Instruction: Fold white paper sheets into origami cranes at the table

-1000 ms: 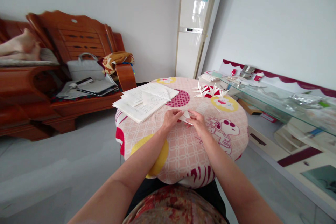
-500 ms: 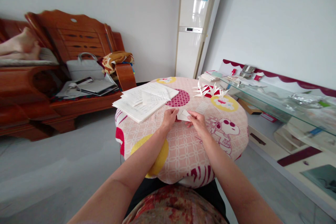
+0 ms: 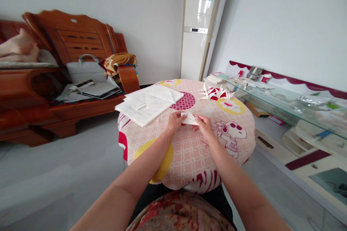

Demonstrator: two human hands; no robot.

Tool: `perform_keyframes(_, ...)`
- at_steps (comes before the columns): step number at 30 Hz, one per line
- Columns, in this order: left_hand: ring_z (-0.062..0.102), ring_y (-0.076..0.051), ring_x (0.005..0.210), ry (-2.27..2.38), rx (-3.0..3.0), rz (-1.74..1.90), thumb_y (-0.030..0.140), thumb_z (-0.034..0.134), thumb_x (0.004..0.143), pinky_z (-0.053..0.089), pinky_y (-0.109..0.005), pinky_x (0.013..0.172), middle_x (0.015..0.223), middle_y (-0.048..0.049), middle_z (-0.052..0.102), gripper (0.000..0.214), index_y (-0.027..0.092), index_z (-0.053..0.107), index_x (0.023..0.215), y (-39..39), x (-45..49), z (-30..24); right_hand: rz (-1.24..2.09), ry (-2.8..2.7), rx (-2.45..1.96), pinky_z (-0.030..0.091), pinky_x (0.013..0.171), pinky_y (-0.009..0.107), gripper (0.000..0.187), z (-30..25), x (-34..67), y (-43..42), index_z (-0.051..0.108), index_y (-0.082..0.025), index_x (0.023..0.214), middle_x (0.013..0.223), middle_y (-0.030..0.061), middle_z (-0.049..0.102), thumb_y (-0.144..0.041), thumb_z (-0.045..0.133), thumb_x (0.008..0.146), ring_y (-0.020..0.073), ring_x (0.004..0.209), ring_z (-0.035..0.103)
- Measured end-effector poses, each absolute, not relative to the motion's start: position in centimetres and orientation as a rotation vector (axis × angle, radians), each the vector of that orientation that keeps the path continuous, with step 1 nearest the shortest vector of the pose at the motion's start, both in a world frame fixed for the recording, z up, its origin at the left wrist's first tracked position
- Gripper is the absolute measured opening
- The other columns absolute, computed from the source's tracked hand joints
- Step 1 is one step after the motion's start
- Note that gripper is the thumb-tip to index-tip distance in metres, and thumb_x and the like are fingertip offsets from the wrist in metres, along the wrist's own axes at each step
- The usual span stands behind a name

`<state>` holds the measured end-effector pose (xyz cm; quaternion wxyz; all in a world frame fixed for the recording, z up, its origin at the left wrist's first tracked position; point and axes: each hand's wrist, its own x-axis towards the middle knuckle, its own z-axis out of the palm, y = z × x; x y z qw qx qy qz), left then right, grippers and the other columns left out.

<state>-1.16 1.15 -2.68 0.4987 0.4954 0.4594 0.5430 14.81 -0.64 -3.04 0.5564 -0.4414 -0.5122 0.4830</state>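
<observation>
My left hand (image 3: 175,122) and my right hand (image 3: 204,125) meet over the middle of a round table with a pink patterned cloth (image 3: 187,151). Between their fingertips they pinch a small folded white paper (image 3: 189,118), held just above the cloth. Both hands are closed on it. Several folded white paper shapes (image 3: 217,93) lie at the far side of the table. A stack of printed sheets (image 3: 148,103) lies at the far left of the table.
A wooden bench (image 3: 67,65) at the left carries a grey bag (image 3: 86,68), papers and a blanket. A person's bare feet (image 3: 18,45) rest at its far left. A tall white air conditioner (image 3: 199,25) stands behind. A glass shelf (image 3: 287,101) with clutter runs along the right wall.
The paper has been turned and refolded between my fingers, from lying flat against the cloth to being lifted slightly. My hands stay in the same spot.
</observation>
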Motion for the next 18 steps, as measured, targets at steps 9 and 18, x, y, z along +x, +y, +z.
perform_keyframes(9,0.063,-0.016,0.061,1.318,1.346,1.437,0.03,0.061,0.077,0.047,-0.022,0.049,0.072,-0.0034,0.07,0.017,0.016,0.068,0.081,1.5,-1.5,-3.0,1.199,-1.054,-0.956,0.051,0.042,0.026,0.041,-1.8,15.3,-1.1,0.073,-0.014,0.092,0.077,0.0062,0.074,-0.048,0.073,0.068,0.0184,0.054,0.068)
perform_keyframes(18,0.061,-0.017,0.059,1.515,1.537,1.426,0.032,0.057,0.081,0.041,-0.022,0.051,0.063,-0.0027,0.064,0.019,0.016,0.066,0.077,1.5,-1.8,-3.0,1.252,-1.158,-1.028,0.053,0.047,0.027,0.039,-1.9,15.3,-1.3,0.075,-0.013,0.092,0.069,0.0058,0.074,-0.033,0.078,0.059,0.0199,0.055,0.069)
